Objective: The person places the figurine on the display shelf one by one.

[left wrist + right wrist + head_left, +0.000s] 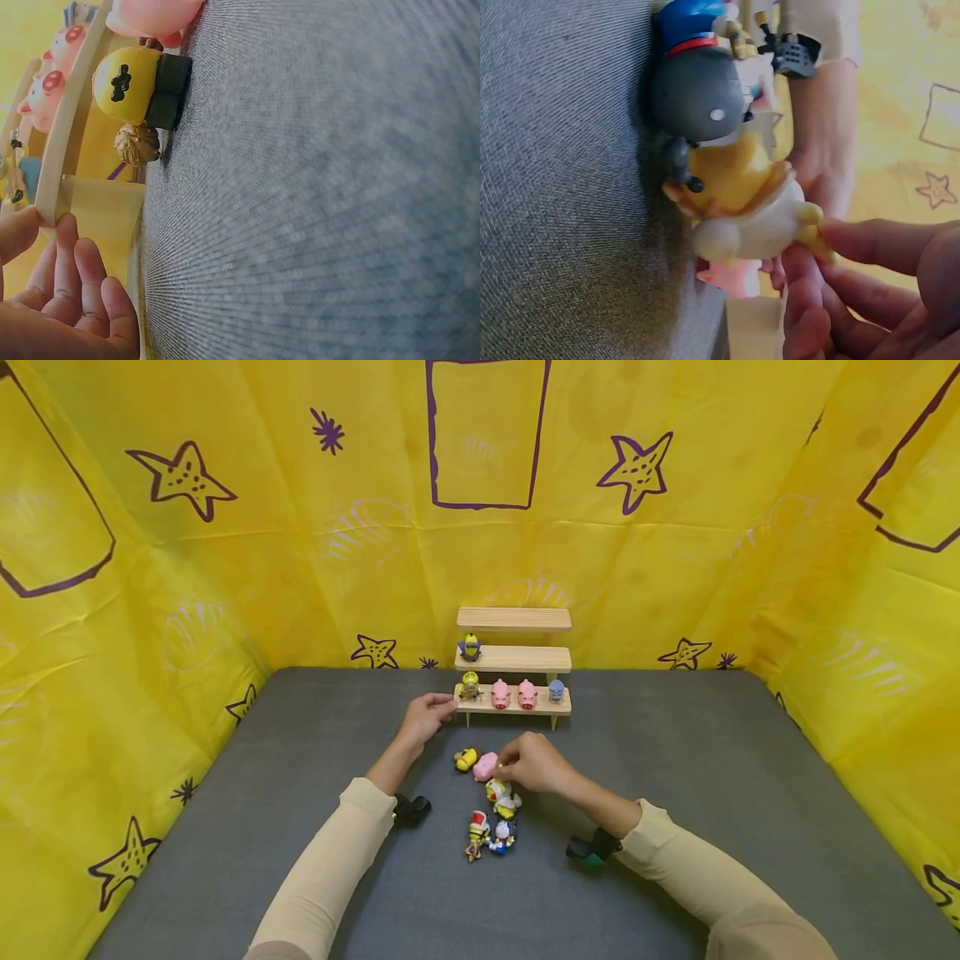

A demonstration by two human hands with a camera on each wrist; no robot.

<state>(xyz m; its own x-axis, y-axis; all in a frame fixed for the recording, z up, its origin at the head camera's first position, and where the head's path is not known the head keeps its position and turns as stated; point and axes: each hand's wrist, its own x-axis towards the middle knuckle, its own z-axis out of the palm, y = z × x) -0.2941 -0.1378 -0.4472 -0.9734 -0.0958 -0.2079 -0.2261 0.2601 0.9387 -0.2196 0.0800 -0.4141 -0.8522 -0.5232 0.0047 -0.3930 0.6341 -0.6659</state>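
My left hand [427,716] pinches the left end of the lowest tier of a wooden stepped shelf [517,658] between thumb and fingertips. Beside the figurine pile, my right hand [536,764] pinches a yellow part of a white-and-yellow figurine [761,225] between thumb and fingers. A pink pig figurine [486,767] lies just beyond those fingertips. Next to it, a yellow figurine [468,759] with dark bottoms rests on its side. Nearer to me are a red-topped yellow figurine [477,833] and a blue, white and dark figurine [502,836].
The lowest tier bears a yellow figurine [469,685], two pink pigs [527,694] and a blue-grey figurine [556,691]. On the middle tier stands a yellow-and-purple figurine [470,647] at the left. A yellow patterned cloth [487,560] walls in the grey table [337,710].
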